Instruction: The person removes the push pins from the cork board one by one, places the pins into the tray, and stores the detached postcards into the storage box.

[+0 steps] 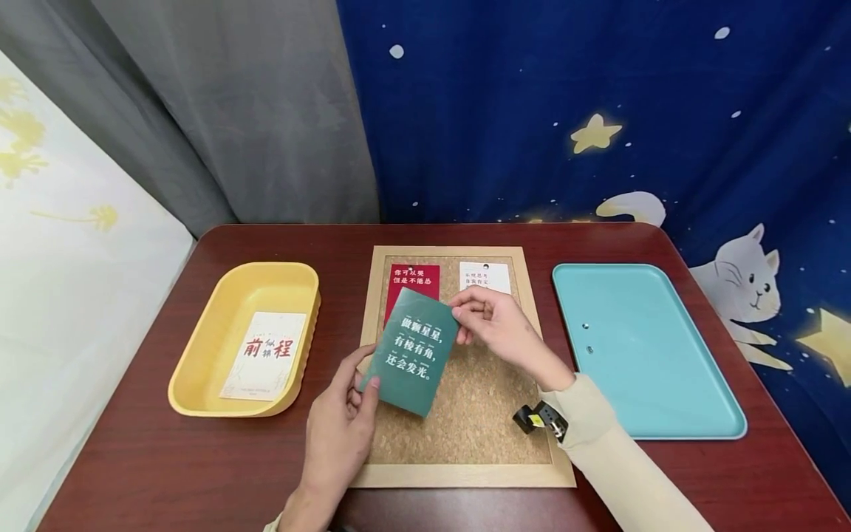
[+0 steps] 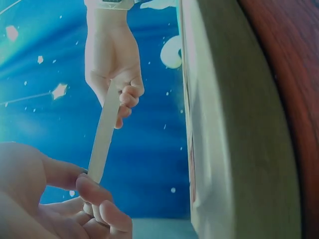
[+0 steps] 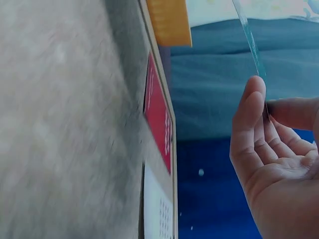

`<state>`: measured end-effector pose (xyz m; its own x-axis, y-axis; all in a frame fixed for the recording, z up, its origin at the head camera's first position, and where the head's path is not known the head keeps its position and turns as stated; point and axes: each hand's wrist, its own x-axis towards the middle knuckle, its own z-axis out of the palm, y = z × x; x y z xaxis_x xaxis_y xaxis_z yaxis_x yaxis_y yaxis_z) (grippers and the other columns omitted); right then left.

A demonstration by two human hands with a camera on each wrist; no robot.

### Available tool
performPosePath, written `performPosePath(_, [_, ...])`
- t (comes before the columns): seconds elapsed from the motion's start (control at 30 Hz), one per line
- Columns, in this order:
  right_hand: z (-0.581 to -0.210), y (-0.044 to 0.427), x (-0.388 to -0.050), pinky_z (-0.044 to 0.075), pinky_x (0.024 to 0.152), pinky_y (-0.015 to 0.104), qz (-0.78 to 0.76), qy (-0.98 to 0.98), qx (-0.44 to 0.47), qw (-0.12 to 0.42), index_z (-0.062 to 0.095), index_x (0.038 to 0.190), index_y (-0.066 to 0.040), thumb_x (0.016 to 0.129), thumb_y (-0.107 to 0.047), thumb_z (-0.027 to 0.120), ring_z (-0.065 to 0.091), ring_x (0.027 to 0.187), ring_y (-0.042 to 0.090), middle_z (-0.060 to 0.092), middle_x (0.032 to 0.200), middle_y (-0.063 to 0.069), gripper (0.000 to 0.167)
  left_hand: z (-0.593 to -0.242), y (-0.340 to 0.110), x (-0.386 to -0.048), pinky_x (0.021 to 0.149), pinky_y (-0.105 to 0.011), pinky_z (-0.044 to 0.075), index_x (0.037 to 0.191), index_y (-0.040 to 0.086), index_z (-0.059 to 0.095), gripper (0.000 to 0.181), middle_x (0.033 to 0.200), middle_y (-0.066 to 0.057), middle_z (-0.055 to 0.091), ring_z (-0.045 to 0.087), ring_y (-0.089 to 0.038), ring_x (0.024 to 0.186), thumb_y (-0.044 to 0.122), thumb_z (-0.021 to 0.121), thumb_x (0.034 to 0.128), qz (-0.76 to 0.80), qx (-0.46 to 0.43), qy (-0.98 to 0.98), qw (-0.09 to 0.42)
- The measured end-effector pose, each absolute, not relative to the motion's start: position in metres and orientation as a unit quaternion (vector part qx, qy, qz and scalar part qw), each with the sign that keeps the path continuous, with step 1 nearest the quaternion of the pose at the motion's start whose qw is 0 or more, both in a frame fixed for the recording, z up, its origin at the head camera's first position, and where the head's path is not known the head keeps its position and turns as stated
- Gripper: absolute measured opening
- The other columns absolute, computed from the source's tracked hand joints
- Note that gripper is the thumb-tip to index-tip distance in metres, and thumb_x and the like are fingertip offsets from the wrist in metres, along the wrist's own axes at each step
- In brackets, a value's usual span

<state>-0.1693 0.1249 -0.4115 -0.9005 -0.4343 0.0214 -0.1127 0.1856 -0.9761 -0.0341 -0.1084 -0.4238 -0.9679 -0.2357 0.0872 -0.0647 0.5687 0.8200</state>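
Observation:
A green card (image 1: 414, 353) with white Chinese writing is held tilted above a wood-framed cork board (image 1: 492, 399). My left hand (image 1: 342, 417) pinches its lower left edge between thumb and fingers. At its upper right corner, my right hand (image 1: 495, 323) pinches it too. In the left wrist view the card (image 2: 103, 137) appears nearly edge-on between both hands. Behind it on the board are a red card (image 1: 415, 275), partly covered by the green one, and a white card (image 1: 484, 275), whose lower part my right hand hides. Each has a pin at its top.
Left of the board stands a yellow basket (image 1: 193, 377) with a white printed card (image 1: 266, 355) inside. A light blue tray (image 1: 665, 355) lies at the right, bearing two small metallic pins (image 1: 588, 338). A wrist camera (image 1: 541, 421) hangs under my right sleeve.

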Motion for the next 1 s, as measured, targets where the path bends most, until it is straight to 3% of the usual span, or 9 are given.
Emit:
performPosePath(0.2, [-0.406, 0.103, -0.173, 0.062, 0.069, 0.045, -0.613, 0.757, -0.182, 0.137, 0.067, 0.117, 0.003, 0.104, -0.005, 0.059, 0.069, 0.07, 0.032, 0.07, 0.087, 0.016, 0.017, -0.42, -0.121, -0.03, 0.056, -0.018, 0.04, 0.138, 0.033, 0.062, 0.046, 0.08, 0.003, 0.052, 0.046, -0.002, 0.063, 0.007, 0.066, 0.1, -0.457, 0.1, -0.875, 0.122])
performPosePath(0.37, [-0.407, 0.09, -0.173, 0.062, 0.071, 0.046, -0.617, 0.751, -0.191, 0.135, 0.065, 0.118, 0.003, 0.103, -0.002, 0.059, 0.067, 0.069, 0.023, 0.069, 0.094, 0.016, 0.017, -0.415, -0.129, -0.028, 0.056, -0.019, 0.039, 0.137, 0.033, 0.063, 0.043, 0.083, 0.003, 0.051, 0.045, -0.002, 0.063, 0.01, 0.066, 0.1006, -0.445, 0.113, -0.879, 0.124])
performPosePath(0.57, [-0.4, 0.072, -0.172, 0.061, 0.068, 0.039, -0.62, 0.746, -0.204, 0.131, 0.064, 0.119, 0.0, 0.104, -0.002, 0.059, 0.066, 0.076, 0.044, 0.064, 0.086, 0.01, 0.016, -0.413, -0.137, -0.028, 0.055, -0.018, 0.037, 0.136, 0.029, 0.065, 0.042, 0.082, 0.003, 0.05, 0.043, -0.002, 0.062, 0.008, 0.067, 0.0996, -0.438, 0.126, -0.878, 0.146])
performPosePath(0.8, [-0.393, 0.051, -0.174, 0.058, 0.065, 0.028, -0.627, 0.739, -0.214, 0.126, 0.062, 0.12, 0.003, 0.103, -0.001, 0.059, 0.065, 0.066, 0.025, 0.064, 0.083, 0.011, 0.018, -0.413, -0.15, -0.027, 0.054, -0.016, 0.036, 0.136, 0.03, 0.066, 0.041, 0.081, 0.004, 0.049, 0.043, -0.001, 0.06, 0.009, 0.067, 0.0998, -0.436, 0.131, -0.872, 0.181])
performPosePath(1.0, [-0.396, 0.036, -0.177, 0.062, 0.069, 0.04, -0.625, 0.736, -0.223, 0.134, 0.062, 0.122, 0.003, 0.103, -0.001, 0.059, 0.067, 0.073, 0.039, 0.064, 0.085, 0.014, 0.02, -0.412, -0.163, -0.027, 0.055, -0.016, 0.035, 0.134, 0.03, 0.069, 0.041, 0.08, 0.005, 0.048, 0.042, -0.001, 0.058, 0.009, 0.069, 0.0982, -0.422, 0.145, -0.87, 0.209])
